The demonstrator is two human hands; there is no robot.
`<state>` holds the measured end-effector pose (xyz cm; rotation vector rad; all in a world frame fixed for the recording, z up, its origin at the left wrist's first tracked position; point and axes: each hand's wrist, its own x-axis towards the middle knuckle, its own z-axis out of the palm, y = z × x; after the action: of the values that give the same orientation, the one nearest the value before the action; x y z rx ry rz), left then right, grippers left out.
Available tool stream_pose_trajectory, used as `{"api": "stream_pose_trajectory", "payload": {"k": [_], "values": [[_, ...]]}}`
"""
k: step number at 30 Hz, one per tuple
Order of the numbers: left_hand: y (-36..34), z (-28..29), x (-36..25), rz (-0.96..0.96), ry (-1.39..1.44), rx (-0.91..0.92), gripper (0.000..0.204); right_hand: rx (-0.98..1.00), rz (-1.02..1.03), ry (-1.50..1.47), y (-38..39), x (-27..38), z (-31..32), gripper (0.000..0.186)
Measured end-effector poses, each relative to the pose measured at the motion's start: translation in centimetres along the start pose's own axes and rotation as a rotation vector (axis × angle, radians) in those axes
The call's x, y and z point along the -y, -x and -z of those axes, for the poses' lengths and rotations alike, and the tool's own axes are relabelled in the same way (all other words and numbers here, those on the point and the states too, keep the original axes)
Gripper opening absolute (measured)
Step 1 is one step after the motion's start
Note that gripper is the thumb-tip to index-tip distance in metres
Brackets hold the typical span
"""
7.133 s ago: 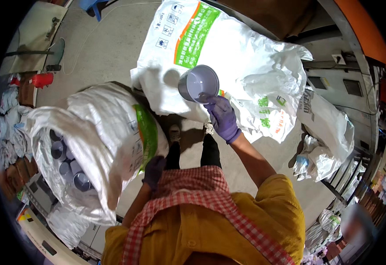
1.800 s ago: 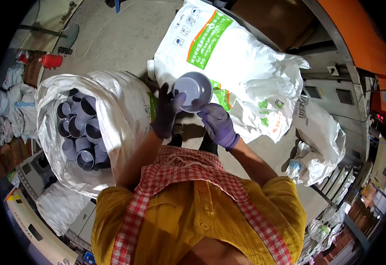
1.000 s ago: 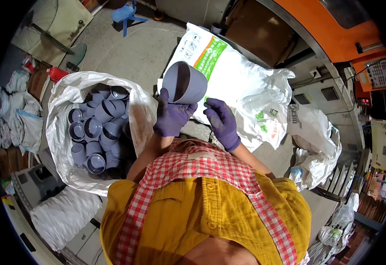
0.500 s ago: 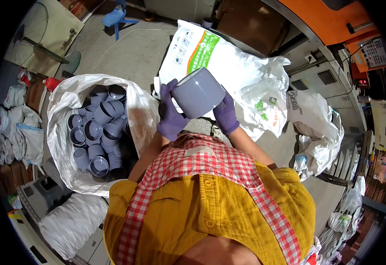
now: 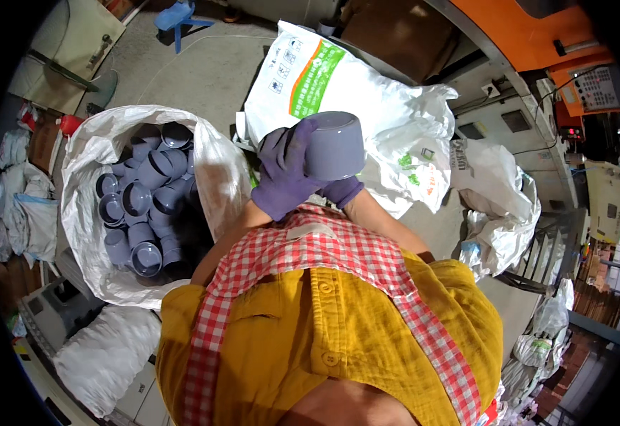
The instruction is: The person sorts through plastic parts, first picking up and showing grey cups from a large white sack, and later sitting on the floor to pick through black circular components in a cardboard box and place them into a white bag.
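My left hand (image 5: 286, 174), in a purple glove, is closed on the side of a grey cup (image 5: 335, 145), which is held bottom-up in front of my chest. My right hand (image 5: 342, 188), gloved too, is just under the cup; its fingers are hidden behind it. Left of me stands an open white woven sack (image 5: 83, 192) with several similar grey cups (image 5: 139, 199) heaped inside. A large white printed bag (image 5: 402, 121) with a green stripe lies beyond the held cup.
At the top left are a blue stool (image 5: 175, 20) and a fan stand (image 5: 104, 92), with a red container (image 5: 68, 124) lower down. An orange machine (image 5: 508, 32) with a control panel curves along the right. Crumpled white bags (image 5: 501, 213) lie to my right, stuffed sacks (image 5: 97, 362) at the lower left.
Over the last second the cup has been turned bottom-up. My left hand has rotated round its side, and my right hand has moved from view largely behind it.
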<state>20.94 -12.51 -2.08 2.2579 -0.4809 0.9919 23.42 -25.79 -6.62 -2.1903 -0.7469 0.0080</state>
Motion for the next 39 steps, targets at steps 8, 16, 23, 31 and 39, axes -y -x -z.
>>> {"api": "stream_pose_trajectory", "payload": {"k": [8, 16, 23, 31, 39], "values": [[-0.5, 1.4, -0.3, 0.084, -0.038, 0.103, 0.082, 0.087, -0.120, -0.441, 0.3, -0.7, -1.8, 0.037], [-0.6, 8.7, 1.5, 0.691, 0.458, -0.098, 0.085, 0.345, -0.428, -0.959, 1.4, 2.5, -0.1, 0.038], [6.2, 18.3, 4.8, 0.729, -0.357, -0.495, 0.072, 0.453, -0.768, -0.992, 2.3, 1.1, -2.5, 0.030], [15.3, 20.8, 7.1, 0.586, -1.007, 0.004, 0.058, 0.656, -0.673, -0.620, 3.2, -1.2, -5.9, 0.036], [18.0, 18.5, 8.1, 0.479, -1.073, 0.043, 0.049, 0.599, -0.963, -0.777, 5.6, -2.8, -6.3, 0.028]]}}
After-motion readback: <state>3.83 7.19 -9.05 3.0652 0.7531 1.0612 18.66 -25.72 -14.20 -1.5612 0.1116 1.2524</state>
